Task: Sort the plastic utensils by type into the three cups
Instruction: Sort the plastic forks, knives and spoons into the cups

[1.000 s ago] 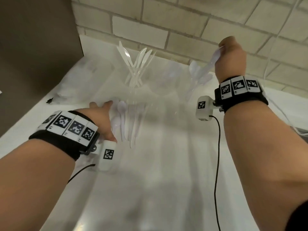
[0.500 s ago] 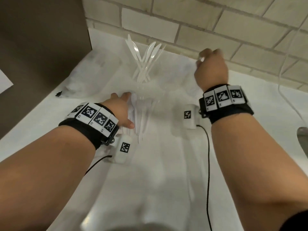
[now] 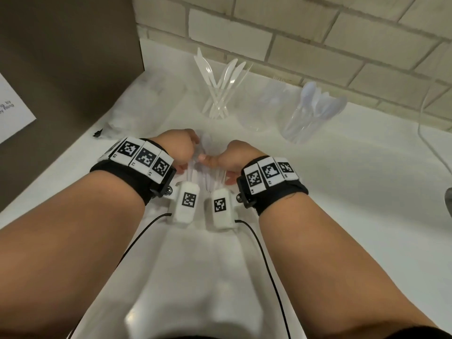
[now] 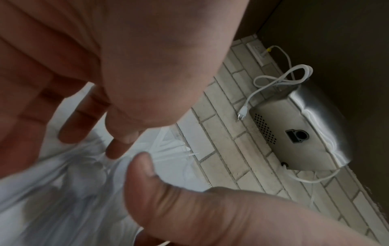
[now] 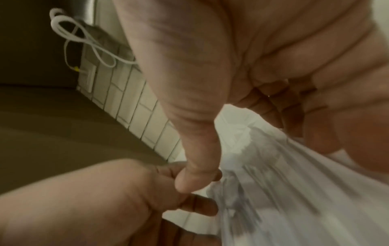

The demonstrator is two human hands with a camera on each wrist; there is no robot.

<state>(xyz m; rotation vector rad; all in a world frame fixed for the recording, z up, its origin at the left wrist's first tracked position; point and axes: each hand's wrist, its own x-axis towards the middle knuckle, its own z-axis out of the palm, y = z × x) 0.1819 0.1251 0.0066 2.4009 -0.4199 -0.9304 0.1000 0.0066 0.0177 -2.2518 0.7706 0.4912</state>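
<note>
Three clear cups stand at the back of the white counter (image 3: 367, 179): the left cup (image 3: 216, 99) holds knives, the middle cup (image 3: 263, 111) a few forks, the right cup (image 3: 309, 116) spoons. A loose pile of white utensils (image 3: 208, 172) lies in front of them. My left hand (image 3: 188, 155) and right hand (image 3: 217, 170) meet over the pile from either side. Blurred handles run between left thumb and fingertips (image 4: 118, 149). My right hand's thumb (image 5: 195, 179) presses the pile (image 5: 284, 191) with the fingers curled behind it.
A crumpled clear bag (image 3: 146, 101) lies at the back left beside a dark panel (image 3: 61, 57). A brick wall (image 3: 318, 33) runs close behind the cups. A white cord (image 3: 425, 133) hangs at the right. A steel appliance (image 4: 294, 133) shows in the left wrist view.
My right hand came down from above the spoon cup, without the spoon it held, to the pile beside my left hand. My left hand stayed on the pile.
</note>
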